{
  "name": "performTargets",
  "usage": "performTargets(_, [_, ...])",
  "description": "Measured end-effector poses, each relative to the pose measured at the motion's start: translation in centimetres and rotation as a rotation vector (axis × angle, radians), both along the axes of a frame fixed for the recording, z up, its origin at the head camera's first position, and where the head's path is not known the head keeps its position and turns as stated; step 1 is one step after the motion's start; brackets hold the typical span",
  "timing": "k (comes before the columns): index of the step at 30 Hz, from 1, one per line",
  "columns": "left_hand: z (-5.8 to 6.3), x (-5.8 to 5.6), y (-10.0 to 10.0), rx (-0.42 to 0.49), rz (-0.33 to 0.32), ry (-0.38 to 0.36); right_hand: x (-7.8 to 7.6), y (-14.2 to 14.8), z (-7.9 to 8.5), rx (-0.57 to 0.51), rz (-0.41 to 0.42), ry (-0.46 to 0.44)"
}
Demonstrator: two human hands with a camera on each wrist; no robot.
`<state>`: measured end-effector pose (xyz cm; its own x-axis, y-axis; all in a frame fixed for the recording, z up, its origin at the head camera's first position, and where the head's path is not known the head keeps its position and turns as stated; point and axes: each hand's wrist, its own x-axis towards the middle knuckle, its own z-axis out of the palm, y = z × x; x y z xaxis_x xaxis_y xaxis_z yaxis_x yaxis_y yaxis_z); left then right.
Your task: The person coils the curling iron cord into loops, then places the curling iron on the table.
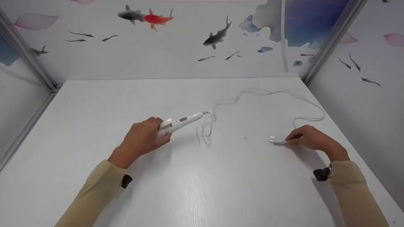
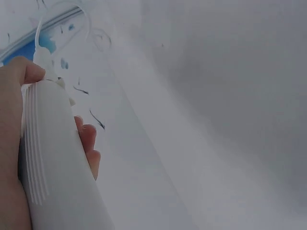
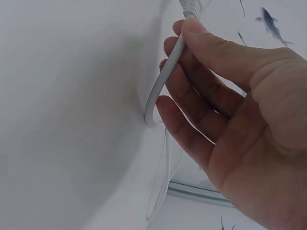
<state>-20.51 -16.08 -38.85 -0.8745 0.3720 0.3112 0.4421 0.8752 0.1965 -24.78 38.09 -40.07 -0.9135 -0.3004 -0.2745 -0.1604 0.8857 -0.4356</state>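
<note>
Low over the table [image 1: 202, 195], the right hand [image 1: 314, 139] pinches the cord [image 1: 307, 119] behind its plug [image 1: 278, 143] between thumb and fingers; the left hand [image 1: 141, 137] clasps a white device [image 1: 188, 120], mid-table. Beyond, the cord loops before a fish-printed wall [image 1: 176, 56].

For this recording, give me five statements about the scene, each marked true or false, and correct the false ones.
1. The person's left grip holds a long white plastic handheld appliance. True.
2. The right grip pinches a thin white flexible cable close to its small white two-pronged plug. True.
3. The plug sits in a socket. False: its metal prongs are exposed, over the flat white table.
4. The cable runs dead straight. False: it curves and loops across the table.
5. The person wears black sleeves. False: the long cloth sleeves are tan.
</note>
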Motion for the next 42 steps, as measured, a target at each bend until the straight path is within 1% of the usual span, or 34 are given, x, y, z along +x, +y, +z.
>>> performTargets(4, [0.4, 0.1, 1.2, 0.013, -0.011, -0.072, -0.1, 0.5, 0.2, 0.003, -0.023, 0.009])
performTargets(9, [0.9, 0.3, 2.8, -0.010, -0.061, -0.097, -0.2, 0.6, 0.3, -0.001, -0.042, -0.002])
performTargets(13, [0.7, 0.2, 3.7, -0.023, -0.099, -0.084, -0.3, 0.7, 0.1, -0.002, -0.041, -0.010])
performTargets(18, [0.3, 0.0, 4.5, -0.035, -0.127, -0.055, -0.3, 0.8, -0.1, -0.008, -0.048, -0.021])
performTargets(23, [-0.3, -0.1, 5.1, 0.004, -0.135, -0.040, -0.5, 0.6, -0.3, -0.006, -0.066, -0.040])
performTargets(30, [-1.0, -0.1, 5.6, 0.054, -0.112, -0.047, -0.5, 0.2, -0.1, -0.002, -0.090, -0.082])
performTargets(34, [-1.4, -0.1, 5.6, 0.056, -0.119, -0.050, -0.4, -0.1, 0.3, 0.008, -0.070, -0.098])
performTargets(37, [-1.5, -0.1, 5.6, 0.057, -0.115, -0.071, 0.1, -0.9, 1.1, 0.039, -0.051, -0.107])
performTargets(40, [-1.4, -0.2, 5.6, 0.060, -0.106, -0.097, 0.8, -2.4, 2.2, 0.080, -0.042, -0.079])
performTargets(42, [-1.4, -0.2, 5.6, 0.058, -0.098, -0.115, 1.4, -3.7, 3.0, 0.078, -0.035, -0.052])
